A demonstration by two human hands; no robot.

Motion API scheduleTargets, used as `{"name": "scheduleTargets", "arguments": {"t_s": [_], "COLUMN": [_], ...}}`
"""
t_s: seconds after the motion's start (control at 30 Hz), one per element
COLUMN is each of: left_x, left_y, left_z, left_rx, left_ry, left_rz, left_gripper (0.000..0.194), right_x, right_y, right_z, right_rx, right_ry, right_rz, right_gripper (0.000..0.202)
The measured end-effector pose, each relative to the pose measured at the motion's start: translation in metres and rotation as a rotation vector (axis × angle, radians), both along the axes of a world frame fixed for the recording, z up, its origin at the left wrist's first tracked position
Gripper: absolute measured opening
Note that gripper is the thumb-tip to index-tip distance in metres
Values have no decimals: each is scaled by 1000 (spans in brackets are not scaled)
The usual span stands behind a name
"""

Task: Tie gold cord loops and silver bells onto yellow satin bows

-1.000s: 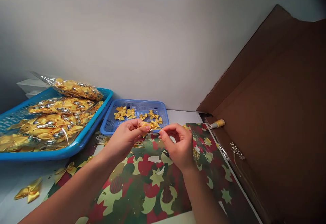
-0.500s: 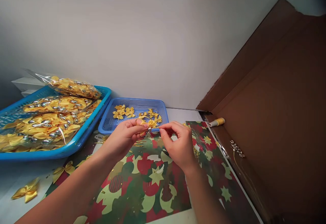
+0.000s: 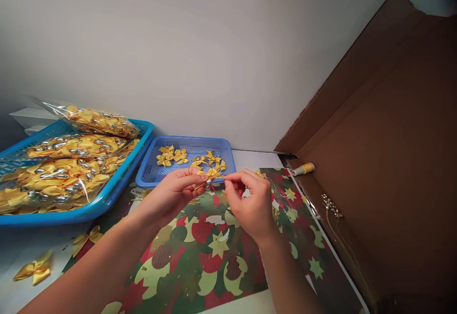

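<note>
A yellow ribbon bow (image 3: 213,173) with a small silver bell (image 3: 208,182) is pinched between the thumb and fingers of my left hand (image 3: 183,186). My right hand (image 3: 252,200) is closed at the bow's right side, thumb and forefinger pinched together at its edge; what they grip is too small to make out. A thin loop rises from the bow. Just behind both hands stands a small blue basket (image 3: 185,140) holding several yellow bows (image 3: 172,155).
At left, a larger blue basket (image 3: 107,209) holds clear bags of yellow bows and silver bells (image 3: 71,176). Loose bows (image 3: 34,267) lie near it. Patterned paper (image 3: 200,276) covers the table. A cardboard wall (image 3: 385,128) rises at right, with a thread cone (image 3: 303,169) and silver bells (image 3: 332,206) beside it.
The silver bell under the bow shows more clearly now. Both hands keep nearly the same place and grip, and the view has shifted slightly.
</note>
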State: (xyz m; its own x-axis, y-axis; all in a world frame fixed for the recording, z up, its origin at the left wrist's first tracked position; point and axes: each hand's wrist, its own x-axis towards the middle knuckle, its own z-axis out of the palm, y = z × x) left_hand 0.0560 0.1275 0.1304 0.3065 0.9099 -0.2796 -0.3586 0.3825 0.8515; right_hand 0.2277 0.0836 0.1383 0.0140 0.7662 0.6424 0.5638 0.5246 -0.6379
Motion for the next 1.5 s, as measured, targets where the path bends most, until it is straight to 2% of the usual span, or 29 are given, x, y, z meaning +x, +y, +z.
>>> {"name": "scheduleTargets", "arguments": {"t_s": [0.33,0.6,0.83,0.97,1.5], "left_x": [3,0,3,3,1], "left_y": [-2,-3,-4,-4,-3], "left_z": [4,3,5,5,5], "left_rx": [-39,13,-12,-2,4], "left_ry": [-27,28,26,44,45], "left_rz": [6,-29,17,-22,-10], "left_gripper": [33,33,28,29,35], "right_x": [0,1,2,3,4], "right_y": [0,-1,-2,-2,-3], "right_z": [2,2,4,5,6], "right_rx": [-9,-10,-4,0,-14], "right_ry": [8,-5,0,-10,-18], "right_rz": [17,33,65,55,44], "right_gripper": [18,18,18,18,19]}}
